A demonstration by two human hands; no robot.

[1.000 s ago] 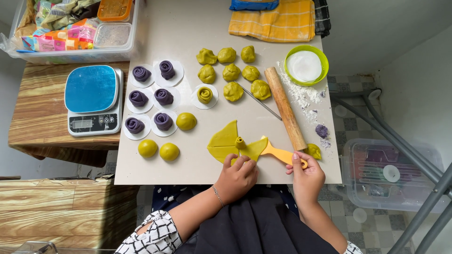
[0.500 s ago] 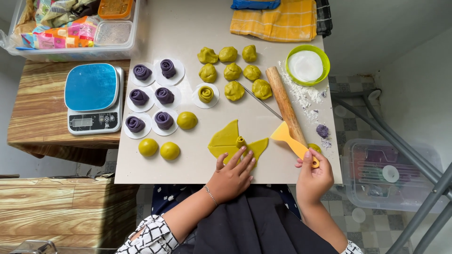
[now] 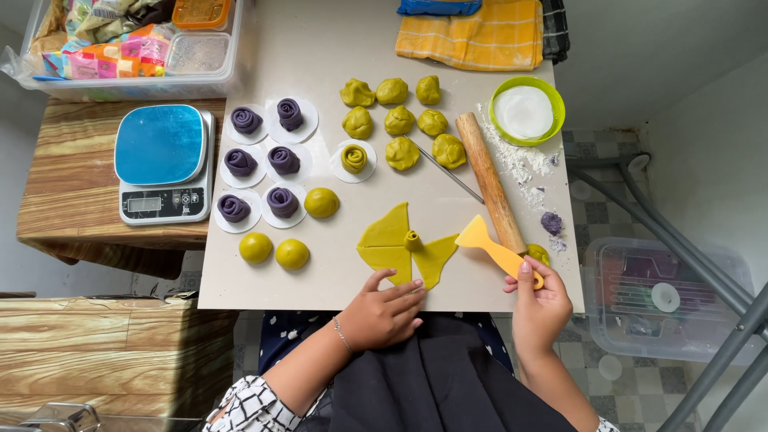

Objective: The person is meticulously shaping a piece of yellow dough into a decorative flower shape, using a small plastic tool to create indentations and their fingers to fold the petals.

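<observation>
Gripped by the handle in the right hand (image 3: 540, 308): a yellow plastic scraper (image 3: 496, 250), blade tilted up-left, just beside the wooden rolling pin (image 3: 490, 182). Left hand (image 3: 384, 314) flat and open at the board (image 3: 320, 64) edge, fingertips touching the cut yellow-green dough sheet (image 3: 404, 244) near the front, a small rolled cone at its centre. Farther back: six purple spiral rolls (image 3: 264, 164) on white discs, one green spiral, eight lumpy green dough pieces (image 3: 396, 116), three smooth yellow balls (image 3: 290, 234).
</observation>
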